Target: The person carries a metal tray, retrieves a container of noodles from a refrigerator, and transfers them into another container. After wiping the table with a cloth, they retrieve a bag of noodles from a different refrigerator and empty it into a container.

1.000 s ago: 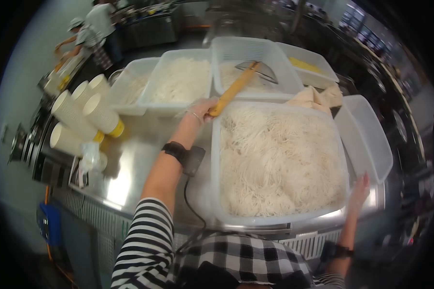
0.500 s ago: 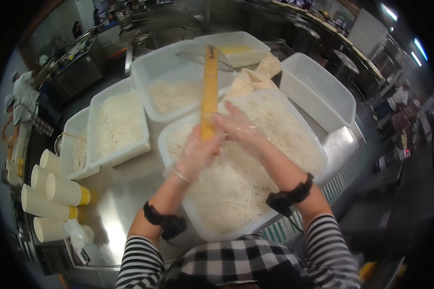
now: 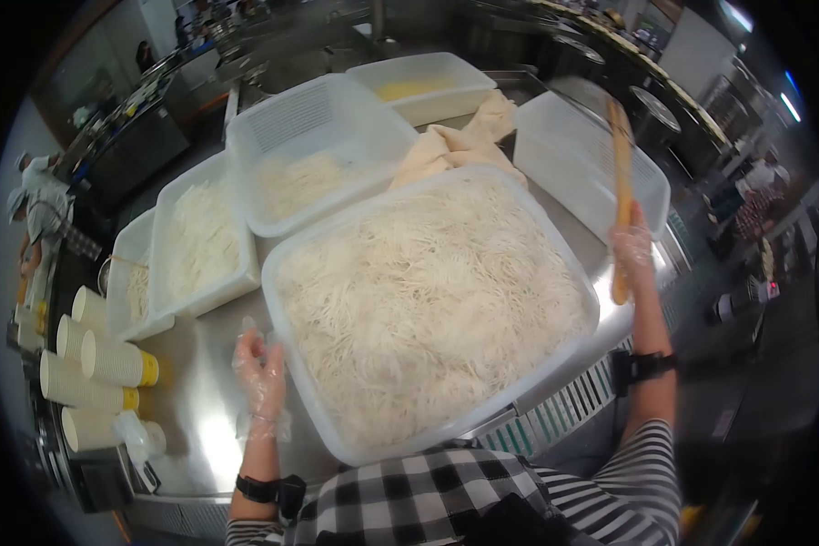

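Observation:
In the head view my right hand [image 3: 631, 250], in a clear plastic glove, is wrapped round the long wooden handle of a strainer [image 3: 621, 164]. The handle stands nearly upright, and the blurred strainer head reaches over the white tub at the right. My left hand [image 3: 262, 369], also gloved, holds nothing; its fingers are loosely bent and apart beside the left wall of the big tub. Between my hands is that large white tub [image 3: 317, 426], filled with a wide layer of pale noodles [image 3: 428, 300].
More white tubs hold noodles: a deep one [image 3: 287, 118] behind and a narrower one [image 3: 200, 241] at the left. A beige cloth [image 3: 460, 146] lies behind the big tub. Stacked paper cups [image 3: 114, 358] lie at the left edge. Co-workers [image 3: 45, 196] stand far left.
My hands have parted: the right has swung the strainer out to the right, while the left has let go of the handle and moved down to the big tub's left side.

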A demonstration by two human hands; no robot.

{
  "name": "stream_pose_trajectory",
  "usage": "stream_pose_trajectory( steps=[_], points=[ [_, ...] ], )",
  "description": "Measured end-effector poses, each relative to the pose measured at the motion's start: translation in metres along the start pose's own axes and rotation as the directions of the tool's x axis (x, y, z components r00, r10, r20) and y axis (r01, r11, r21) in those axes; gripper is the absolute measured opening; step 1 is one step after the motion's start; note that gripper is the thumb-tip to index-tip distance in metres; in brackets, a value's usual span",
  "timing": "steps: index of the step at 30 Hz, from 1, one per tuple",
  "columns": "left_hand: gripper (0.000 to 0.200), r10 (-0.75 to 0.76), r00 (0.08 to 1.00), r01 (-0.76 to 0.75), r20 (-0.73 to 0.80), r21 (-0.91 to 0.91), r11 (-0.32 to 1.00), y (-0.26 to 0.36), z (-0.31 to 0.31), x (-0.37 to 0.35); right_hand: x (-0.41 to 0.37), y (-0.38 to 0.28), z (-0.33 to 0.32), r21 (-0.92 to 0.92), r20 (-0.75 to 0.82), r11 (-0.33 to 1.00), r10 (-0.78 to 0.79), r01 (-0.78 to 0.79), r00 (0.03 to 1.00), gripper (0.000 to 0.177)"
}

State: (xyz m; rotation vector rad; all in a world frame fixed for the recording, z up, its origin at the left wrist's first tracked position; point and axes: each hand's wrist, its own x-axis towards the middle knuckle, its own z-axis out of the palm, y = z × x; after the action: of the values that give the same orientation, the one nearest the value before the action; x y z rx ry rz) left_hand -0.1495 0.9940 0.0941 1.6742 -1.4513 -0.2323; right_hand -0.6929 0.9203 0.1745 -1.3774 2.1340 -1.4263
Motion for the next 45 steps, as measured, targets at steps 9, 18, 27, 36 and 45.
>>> stream_pose_trajectory(
  steps=[9,18,27,36,45],
  points=[
    [0.047,0.165,0.985,-0.148,-0.047,0.249,0.957,-0.029,0.034,0.128,0.089,0.145,-0.010,-0.683,0.037,0.684,0.384,-0.257,0.923,0.043],
    [0.028,-0.522,0.717,0.660,0.463,-0.692,0.293,-0.110,0.128,0.246,-0.035,0.083,0.025,-0.593,0.282,0.708,-0.264,0.384,0.922,0.038],
    [0.007,-0.642,0.669,0.609,0.374,-0.771,0.185,0.037,0.080,0.317,-0.031,-0.020,0.084,-0.291,0.347,0.820,-0.389,0.493,0.853,0.037],
    [0.017,-0.523,0.734,0.633,0.434,-0.716,0.295,0.058,0.017,0.323,0.072,-0.135,0.252,0.399,0.569,0.880,-0.017,-0.258,0.822,0.058],
    [0.012,-0.590,0.782,0.522,0.202,-0.728,0.443,0.015,-0.015,0.313,0.144,-0.155,0.365,0.434,0.617,0.821,0.029,-0.371,0.787,0.010]
  ],
)
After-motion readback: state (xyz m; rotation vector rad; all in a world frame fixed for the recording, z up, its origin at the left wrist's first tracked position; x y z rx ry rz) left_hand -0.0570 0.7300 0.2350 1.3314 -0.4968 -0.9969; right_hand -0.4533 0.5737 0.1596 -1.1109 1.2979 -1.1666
